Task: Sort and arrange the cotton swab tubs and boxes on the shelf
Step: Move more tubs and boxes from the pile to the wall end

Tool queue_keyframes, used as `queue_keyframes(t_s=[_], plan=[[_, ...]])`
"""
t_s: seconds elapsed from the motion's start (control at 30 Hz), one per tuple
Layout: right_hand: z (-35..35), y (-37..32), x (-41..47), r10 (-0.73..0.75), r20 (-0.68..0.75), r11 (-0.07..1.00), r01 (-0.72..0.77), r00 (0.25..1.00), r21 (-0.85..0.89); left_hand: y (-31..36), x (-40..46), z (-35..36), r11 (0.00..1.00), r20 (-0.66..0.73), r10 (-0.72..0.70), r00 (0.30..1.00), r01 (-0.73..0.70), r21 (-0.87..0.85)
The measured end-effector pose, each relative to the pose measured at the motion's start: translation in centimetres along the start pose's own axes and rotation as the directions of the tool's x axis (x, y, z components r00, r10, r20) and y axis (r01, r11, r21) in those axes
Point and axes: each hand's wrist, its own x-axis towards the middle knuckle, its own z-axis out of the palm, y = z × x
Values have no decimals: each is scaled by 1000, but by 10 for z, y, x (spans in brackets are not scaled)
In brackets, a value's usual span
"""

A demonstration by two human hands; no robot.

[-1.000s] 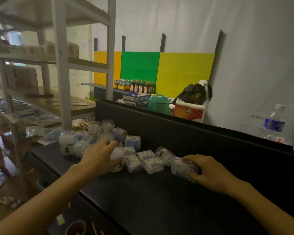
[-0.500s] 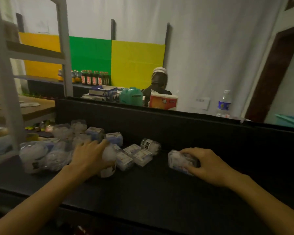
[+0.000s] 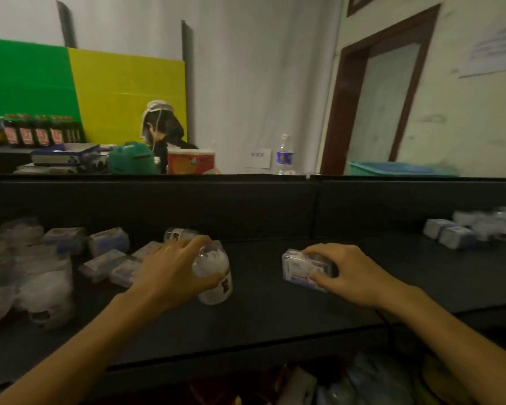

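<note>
My left hand (image 3: pixel 170 270) grips a round clear cotton swab tub (image 3: pixel 215 276) that stands on the black shelf (image 3: pixel 263 311). My right hand (image 3: pixel 345 273) is closed over a small clear cotton swab box (image 3: pixel 298 270) resting on the shelf to the right of the tub. Behind and left of my left hand lies a loose pile of swab boxes (image 3: pixel 108 241) and another round tub (image 3: pixel 176 233). Larger tubs in plastic wrap (image 3: pixel 44 282) sit at the far left. More boxes (image 3: pixel 450 235) stand at the far right.
A black back wall (image 3: pixel 246 206) closes the shelf behind. Beyond it sit another person (image 3: pixel 161 133), a water bottle (image 3: pixel 284 154), dark bottles (image 3: pixel 35 133), a teal container (image 3: pixel 132 159) and green and yellow boards. A doorway is at the right. Items lie below the shelf.
The view has swung right. My left hand has carried the round tub rightward out of the pile; my right hand stays on the box, which has slid right away from the pile.
</note>
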Motion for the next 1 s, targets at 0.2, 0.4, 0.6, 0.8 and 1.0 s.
queue_keyframes(t_s=[0.2,0.4,0.6,0.8,1.0], plan=[[-32,64,-49,77,-24,997,-77,997,-5,77,23,19,993,-3,122,993,-122,-7],[-75,144,-105,159,-17,986,-160,987,-40,178,42,52,980,17,200,980,-199,-25],[-116,225,-154,226,11,969,-223,974,-104,269,60,88,964,18,249,968,-247,-94],[-147,289,-192,286,-6,951,-285,958,-124,342,77,118,946,41,304,952,-297,-128],[-145,341,-190,325,-14,943,-325,946,-70,376,109,146,933,51,351,935,-345,-98]])
